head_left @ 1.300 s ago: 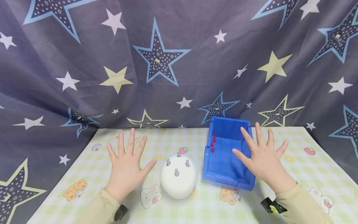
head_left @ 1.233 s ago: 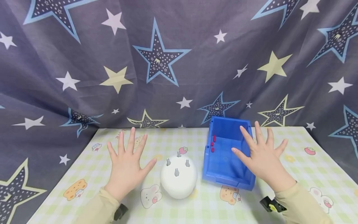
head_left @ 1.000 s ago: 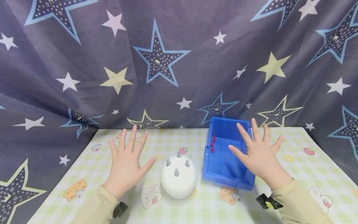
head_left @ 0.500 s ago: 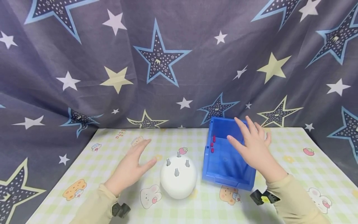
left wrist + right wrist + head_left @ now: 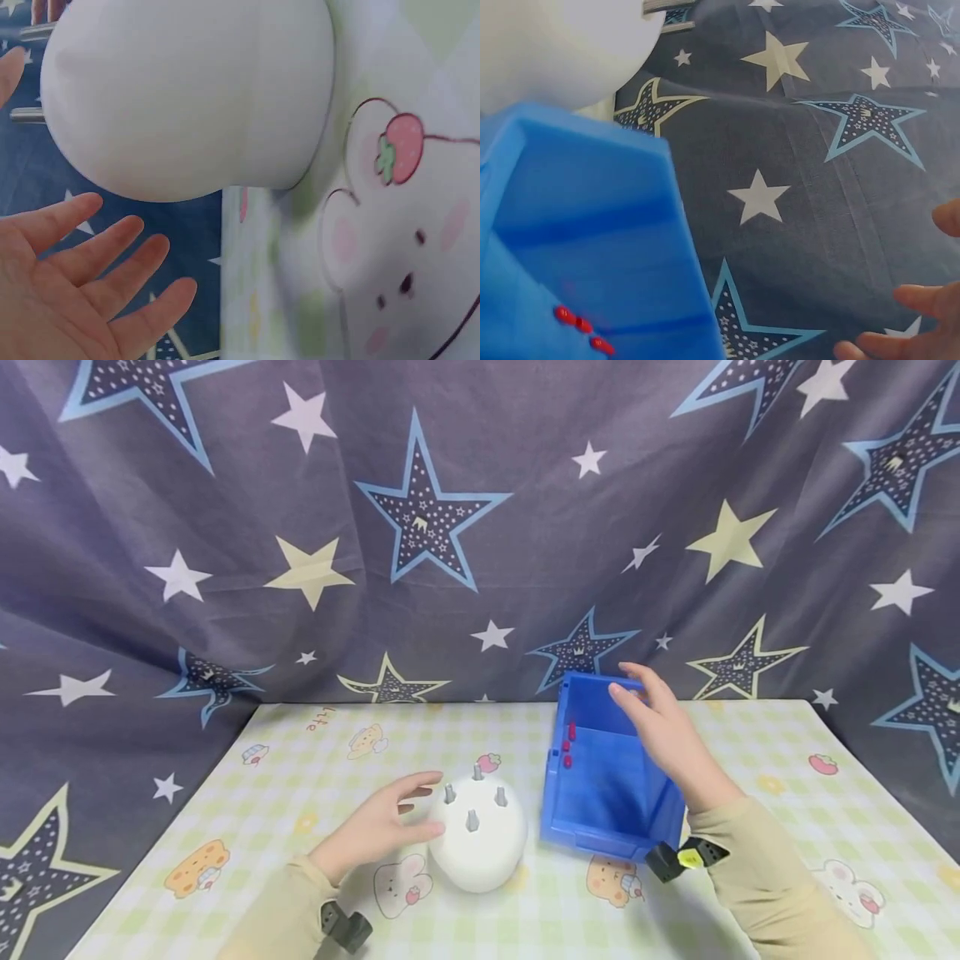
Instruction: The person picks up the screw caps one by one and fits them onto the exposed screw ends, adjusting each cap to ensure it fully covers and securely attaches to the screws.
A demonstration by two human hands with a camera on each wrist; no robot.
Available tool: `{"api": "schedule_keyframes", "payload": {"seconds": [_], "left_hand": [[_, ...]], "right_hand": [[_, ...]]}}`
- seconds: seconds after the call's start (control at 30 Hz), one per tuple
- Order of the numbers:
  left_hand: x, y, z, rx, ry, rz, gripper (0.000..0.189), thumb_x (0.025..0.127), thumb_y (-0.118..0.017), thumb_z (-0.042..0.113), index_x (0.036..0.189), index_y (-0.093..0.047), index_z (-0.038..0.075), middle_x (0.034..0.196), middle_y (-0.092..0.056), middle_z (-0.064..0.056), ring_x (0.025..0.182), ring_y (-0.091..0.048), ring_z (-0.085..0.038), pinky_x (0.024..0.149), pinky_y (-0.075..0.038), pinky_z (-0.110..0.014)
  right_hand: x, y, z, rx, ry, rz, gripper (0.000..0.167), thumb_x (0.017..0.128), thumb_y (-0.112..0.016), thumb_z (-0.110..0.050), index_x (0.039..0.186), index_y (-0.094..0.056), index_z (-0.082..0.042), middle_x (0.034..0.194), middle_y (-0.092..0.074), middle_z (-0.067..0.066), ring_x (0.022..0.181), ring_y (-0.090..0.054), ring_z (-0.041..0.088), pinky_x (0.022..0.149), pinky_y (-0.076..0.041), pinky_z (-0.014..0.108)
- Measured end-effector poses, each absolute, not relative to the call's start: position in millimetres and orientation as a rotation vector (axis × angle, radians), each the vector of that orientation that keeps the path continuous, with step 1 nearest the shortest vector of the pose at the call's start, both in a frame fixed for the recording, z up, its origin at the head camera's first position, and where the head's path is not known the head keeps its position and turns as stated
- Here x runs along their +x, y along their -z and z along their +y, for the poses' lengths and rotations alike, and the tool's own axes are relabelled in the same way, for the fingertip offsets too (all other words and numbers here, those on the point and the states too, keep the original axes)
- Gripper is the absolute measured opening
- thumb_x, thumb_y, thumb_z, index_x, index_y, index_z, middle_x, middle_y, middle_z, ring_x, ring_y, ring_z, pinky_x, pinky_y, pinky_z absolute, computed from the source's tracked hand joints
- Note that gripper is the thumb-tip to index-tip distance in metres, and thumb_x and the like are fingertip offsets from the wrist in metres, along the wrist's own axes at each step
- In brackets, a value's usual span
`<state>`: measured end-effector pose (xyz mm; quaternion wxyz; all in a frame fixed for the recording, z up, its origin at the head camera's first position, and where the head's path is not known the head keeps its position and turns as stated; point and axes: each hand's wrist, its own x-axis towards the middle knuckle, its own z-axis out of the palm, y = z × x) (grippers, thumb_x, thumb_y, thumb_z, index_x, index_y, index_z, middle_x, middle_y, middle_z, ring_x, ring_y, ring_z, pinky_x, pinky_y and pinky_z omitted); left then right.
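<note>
A white rounded object [image 5: 480, 856] stands on the table, with several grey metal pegs [image 5: 472, 821] sticking up from its top. My left hand [image 5: 378, 827] is at its left side, fingers loosely bent and spread from the thumb. In the left wrist view the fingers [image 5: 139, 274] stay apart from the white surface; whether the thumb touches it I cannot tell. To the right lies a blue plastic bin [image 5: 592, 842] with three small red pieces [image 5: 567, 762] along its left inner side. Above the bin's right wall hovers my right hand [image 5: 667, 731], relaxed and holding nothing.
A green-and-white checked cloth [image 5: 247, 827] with cartoon prints covers the table. Behind it hangs a dark curtain [image 5: 465, 635] with stars. A black device is strapped at each wrist, over the beige sleeves [image 5: 757, 868].
My left hand has turned and moved right, up to the white object. The right hand has shifted left over the bin, its spread fingers drawing together. The objects stay in place.
</note>
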<state>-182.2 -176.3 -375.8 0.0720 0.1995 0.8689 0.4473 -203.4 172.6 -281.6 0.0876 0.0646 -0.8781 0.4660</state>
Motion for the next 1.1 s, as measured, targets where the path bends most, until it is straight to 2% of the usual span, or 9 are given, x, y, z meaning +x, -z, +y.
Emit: {"api": "schedule_keyframes", "payload": {"seconds": [0.17, 0.37, 0.7, 0.8, 0.9, 1.0, 1.1], "left_hand": [[-185, 383, -171, 0.6, -1.387, 2.55, 0.074, 0.078, -0.076, 0.025, 0.139, -0.042, 0.003, 0.142, -0.045, -0.018, 0.126, -0.046, -0.039, 0.105, -0.041, -0.052], [-185, 386, -166, 0.603, -1.415, 2.52, 0.076, 0.077, -0.077, 0.024, 0.14, -0.042, 0.004, 0.142, -0.044, -0.018, 0.124, -0.047, -0.04, 0.104, -0.042, -0.052], [-186, 391, -168, 0.619, -1.399, 2.551, 0.075, 0.076, -0.078, 0.026, 0.14, -0.043, 0.006, 0.141, -0.045, -0.018, 0.123, -0.049, -0.039, 0.103, -0.043, -0.052], [-187, 392, -168, 0.622, -1.403, 2.553, 0.075, 0.076, -0.078, 0.026, 0.14, -0.042, 0.006, 0.141, -0.045, -0.018, 0.122, -0.049, -0.039, 0.103, -0.043, -0.052], [-187, 392, -168, 0.619, -1.409, 2.555, 0.075, 0.076, -0.078, 0.026, 0.14, -0.043, 0.006, 0.141, -0.046, -0.018, 0.122, -0.049, -0.04, 0.103, -0.043, -0.052], [-187, 392, -168, 0.623, -1.412, 2.561, 0.075, 0.076, -0.078, 0.025, 0.139, -0.043, 0.005, 0.14, -0.046, -0.018, 0.122, -0.049, -0.04, 0.103, -0.043, -0.052], [-187, 393, -168, 0.629, -1.413, 2.563, 0.074, 0.076, -0.078, 0.025, 0.139, -0.043, 0.005, 0.14, -0.046, -0.018, 0.122, -0.049, -0.039, 0.103, -0.043, -0.051]], "right_hand": [[-217, 279, 164, 0.094, -1.674, -2.513, 0.052, 0.1, -0.041, -0.035, 0.141, -0.036, -0.002, 0.144, -0.039, 0.022, 0.132, -0.038, 0.038, 0.109, -0.034, 0.055], [-241, 282, 154, -0.048, -2.039, -2.364, 0.048, 0.101, -0.036, -0.027, 0.14, -0.033, 0.001, 0.146, -0.036, 0.022, 0.133, -0.038, 0.038, 0.111, -0.034, 0.049], [-278, 307, 141, -0.282, -2.268, -2.309, 0.053, 0.099, -0.04, -0.023, 0.145, -0.028, 0.0, 0.145, -0.036, 0.024, 0.134, -0.038, 0.036, 0.112, -0.033, 0.049], [-284, 318, 141, -0.33, -2.265, -2.379, 0.053, 0.098, -0.04, -0.023, 0.145, -0.031, 0.0, 0.144, -0.038, 0.025, 0.133, -0.039, 0.036, 0.111, -0.034, 0.05], [-288, 330, 143, -0.367, -2.227, -2.524, 0.049, 0.096, -0.041, -0.024, 0.139, -0.04, 0.001, 0.135, -0.048, 0.022, 0.127, -0.045, 0.034, 0.11, -0.035, 0.051], [-290, 341, 145, -0.401, -2.179, -2.655, 0.043, 0.094, -0.044, -0.023, 0.129, -0.048, 0.002, 0.115, -0.059, 0.015, 0.119, -0.052, 0.032, 0.108, -0.038, 0.051], [-291, 350, 148, -0.404, -2.135, -2.729, 0.04, 0.094, -0.045, -0.023, 0.125, -0.05, 0.002, 0.105, -0.061, 0.01, 0.117, -0.053, 0.032, 0.105, -0.04, 0.051]]}}
